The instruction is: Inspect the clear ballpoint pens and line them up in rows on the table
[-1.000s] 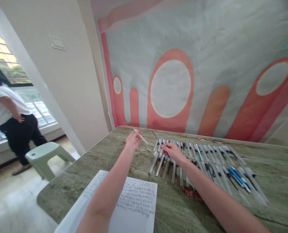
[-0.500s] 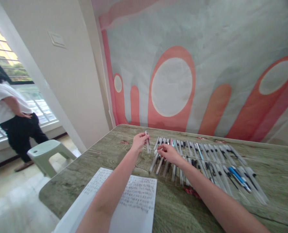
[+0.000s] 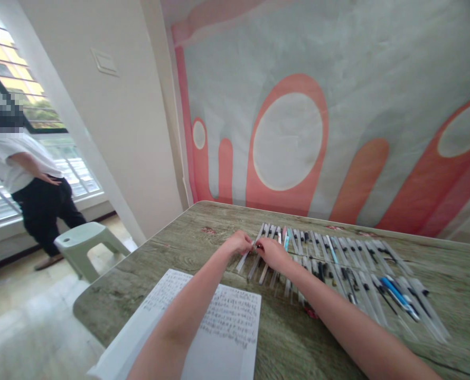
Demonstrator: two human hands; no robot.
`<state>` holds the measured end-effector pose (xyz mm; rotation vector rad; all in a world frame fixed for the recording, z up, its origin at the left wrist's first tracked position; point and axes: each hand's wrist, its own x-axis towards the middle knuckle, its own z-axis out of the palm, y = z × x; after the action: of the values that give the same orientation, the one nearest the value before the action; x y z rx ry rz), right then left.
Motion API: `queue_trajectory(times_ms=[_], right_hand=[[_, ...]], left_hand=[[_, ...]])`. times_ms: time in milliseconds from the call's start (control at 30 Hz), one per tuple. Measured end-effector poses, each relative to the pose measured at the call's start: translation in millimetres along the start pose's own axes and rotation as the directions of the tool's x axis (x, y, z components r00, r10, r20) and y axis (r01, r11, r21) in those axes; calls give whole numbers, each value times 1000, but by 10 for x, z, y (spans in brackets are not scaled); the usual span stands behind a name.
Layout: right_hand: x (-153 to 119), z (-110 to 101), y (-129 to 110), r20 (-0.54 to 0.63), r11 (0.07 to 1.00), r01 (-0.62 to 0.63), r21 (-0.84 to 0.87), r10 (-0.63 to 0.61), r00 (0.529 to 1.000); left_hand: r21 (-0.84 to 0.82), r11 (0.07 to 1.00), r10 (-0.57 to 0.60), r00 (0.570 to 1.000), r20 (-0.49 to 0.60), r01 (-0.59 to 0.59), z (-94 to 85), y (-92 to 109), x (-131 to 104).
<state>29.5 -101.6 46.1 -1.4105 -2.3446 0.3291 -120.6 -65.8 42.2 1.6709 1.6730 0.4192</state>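
Note:
Two rows of pens, mostly clear-barrelled (image 3: pixel 367 295) with a few blue ones (image 3: pixel 397 296), lie side by side on the wooden table (image 3: pixel 179 237). At the left end of the rows, my left hand (image 3: pixel 240 243) has its fingers closed on a clear pen (image 3: pixel 242 262) that points toward me. My right hand (image 3: pixel 270 252) is just beside it, over the pens, with thumb and fingers pinched together; whatever is between them is too small to make out. A handwritten sheet of paper (image 3: pixel 235 322) lies under my left forearm.
A pale green stool (image 3: pixel 85 237) stands beyond the table's left edge. Farther back, a person in a white shirt (image 3: pixel 29 158) is near the window. A wall with red and orange shapes (image 3: pixel 290 200) rises behind the table.
My left hand has come down and right with the pen, from above the table to the end of the rows. My right hand's fingers have drawn together close to it.

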Motion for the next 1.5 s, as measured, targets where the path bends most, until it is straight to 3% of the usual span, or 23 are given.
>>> queue_trajectory(times_ms=[267,667,967,1300,1500], right_hand=[[-4,43,-6,21,1000,-9,1,9,1000],[-110,-103,188,-69,987,17,157,-6,998],[-472,-316,218,-109,970,136,202,-116,987],[-1107,-513,157,-43,956,185,229,-180,983],[-1225,-516,108,-27,953,211,219,-210,977]], left_hand=[[116,993,-9,1000,-4,10,29,72,-66],[7,1000,22,1000,11,-22,2,79,-119],[-74,997,1,998,65,4,-48,124,-179],[-70,997,-10,997,80,16,-54,4,-62],[-40,999,33,999,39,-31,-120,57,-97]])
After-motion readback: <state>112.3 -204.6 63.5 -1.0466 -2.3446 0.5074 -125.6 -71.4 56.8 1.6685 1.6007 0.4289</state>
